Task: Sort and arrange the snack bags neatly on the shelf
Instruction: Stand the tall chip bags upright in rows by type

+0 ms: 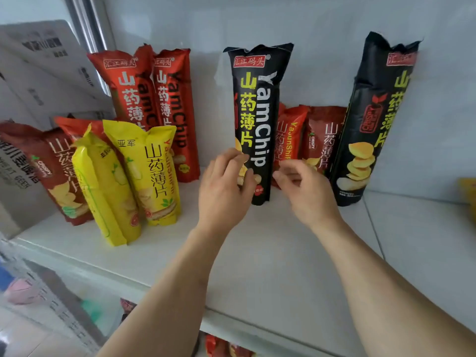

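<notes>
A tall black yam-chip bag (257, 104) stands upright in the middle of the white shelf (270, 253). My left hand (224, 184) curls its fingers round the bag's lower left edge. My right hand (304, 186) hovers at the bag's lower right edge with loosely curled fingers and holds nothing. A second tall black bag (373, 124) leans against the back wall at the right. Two small red bags (289, 135) (323, 135) stand between the black ones. Two tall red bags (134, 88) (175, 112) stand at the back left, with two yellow bags (157, 171) (103, 186) and a dark red bag (54, 166) in front.
Cardboard boxes (38, 73) crowd the shelf's left end. A yellow object (467, 189) shows at the right edge. The shelf's front half below my arms is bare. More red bags (219, 346) lie on the shelf below.
</notes>
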### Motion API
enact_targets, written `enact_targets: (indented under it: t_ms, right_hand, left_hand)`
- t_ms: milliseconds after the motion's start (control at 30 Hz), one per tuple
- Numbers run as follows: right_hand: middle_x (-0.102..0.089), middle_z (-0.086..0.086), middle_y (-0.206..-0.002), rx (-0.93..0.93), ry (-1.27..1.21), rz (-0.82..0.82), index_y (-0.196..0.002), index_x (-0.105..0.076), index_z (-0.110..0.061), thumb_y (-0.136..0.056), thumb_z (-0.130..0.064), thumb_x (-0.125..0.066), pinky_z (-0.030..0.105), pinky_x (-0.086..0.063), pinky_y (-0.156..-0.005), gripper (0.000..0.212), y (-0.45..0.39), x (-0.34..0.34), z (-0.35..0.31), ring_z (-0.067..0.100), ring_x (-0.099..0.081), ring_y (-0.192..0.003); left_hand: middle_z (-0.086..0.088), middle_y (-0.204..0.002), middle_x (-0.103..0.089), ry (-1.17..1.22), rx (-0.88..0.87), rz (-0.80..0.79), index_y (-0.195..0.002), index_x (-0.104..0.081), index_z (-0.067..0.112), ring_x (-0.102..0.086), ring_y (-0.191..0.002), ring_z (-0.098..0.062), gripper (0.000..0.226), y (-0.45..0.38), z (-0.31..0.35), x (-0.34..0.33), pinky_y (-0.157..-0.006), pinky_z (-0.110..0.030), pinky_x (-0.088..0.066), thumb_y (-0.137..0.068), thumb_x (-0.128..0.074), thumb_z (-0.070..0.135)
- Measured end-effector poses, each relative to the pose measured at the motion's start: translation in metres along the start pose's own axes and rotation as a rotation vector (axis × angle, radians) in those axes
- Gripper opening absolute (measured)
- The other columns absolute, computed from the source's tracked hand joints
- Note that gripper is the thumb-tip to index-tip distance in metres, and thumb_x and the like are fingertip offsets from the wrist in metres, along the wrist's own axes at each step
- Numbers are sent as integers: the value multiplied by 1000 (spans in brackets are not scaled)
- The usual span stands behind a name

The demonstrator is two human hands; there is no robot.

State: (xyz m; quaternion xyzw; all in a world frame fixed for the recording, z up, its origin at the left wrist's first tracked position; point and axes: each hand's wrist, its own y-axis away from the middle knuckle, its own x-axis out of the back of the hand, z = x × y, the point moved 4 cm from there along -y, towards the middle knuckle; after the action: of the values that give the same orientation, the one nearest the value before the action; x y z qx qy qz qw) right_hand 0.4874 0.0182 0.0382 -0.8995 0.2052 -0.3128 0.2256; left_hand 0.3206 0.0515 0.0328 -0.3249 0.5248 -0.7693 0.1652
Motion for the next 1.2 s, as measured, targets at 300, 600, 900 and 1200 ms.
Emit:
enact_targets:
  t_ms: [300, 600, 900, 1200]
  right_hand:
    - [-40, 9, -144, -103, 105, 577, -140, -41, -14, -79, -45, -75, 40, -39, -109, 76, -38, 101, 54, 26, -37, -133]
    - [-48, 3, -140, -303, -46, 439, -148, -23, -24, -66, -52, -79, 54, -47, -102, 104, -72, 98, 84, 25, -51, -126]
    - [-33, 11, -135, -301, 20, 464, -144, -30, -17, -66, -44, -86, 43, -53, -91, 99, -55, 92, 75, 28, -53, -114]
    - [-62, -8, -112, -206, 0, 431, -116, -44, -35, -57, -62, -77, 45, -55, -84, 73, -29, 72, 26, 20, -62, -102]
  left_hand:
    - [15, -157, -24, 455, 770, -179, -154, -11, 38, -37, -142, -20, 104, -18, -13, -63, -110, -49, -43, -72, -74, 52]
    - [3, -131, -54, 601, 903, -260, -157, -12, 32, -66, -98, -15, 106, -14, -27, -86, -72, -24, -57, -78, -82, 20]
    - [8, -133, -49, 496, 828, -197, -139, -34, 43, -53, -120, -4, 97, 2, -30, -57, -107, -33, -42, -64, -94, 30]
    - [17, -113, -67, 598, 882, -249, -132, -48, 29, -64, -102, -1, 70, 12, -49, -41, -79, -19, -50, -75, -87, 20]
